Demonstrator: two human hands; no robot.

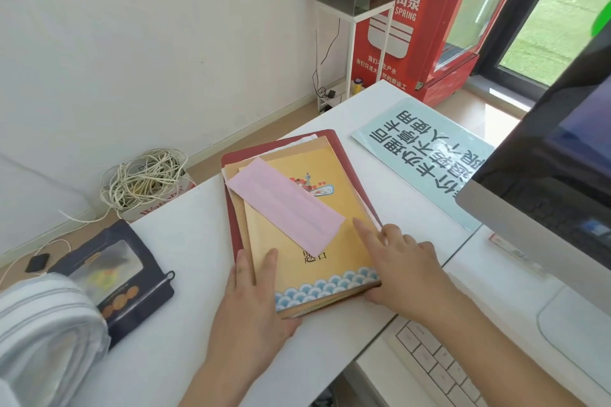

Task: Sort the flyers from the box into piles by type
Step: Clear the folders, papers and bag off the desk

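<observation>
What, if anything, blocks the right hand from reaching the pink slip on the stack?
Probably nothing, so yes: the pink slip lies uncovered on top of the stack, and the right hand rests on that stack close beside it.

a paper slip (286,205) lies on the flyer stack (340,248); sign sheet (420,155) at 2 o'clock, pouch (132,274) at 8, keyboard (436,363) at 5.
</observation>
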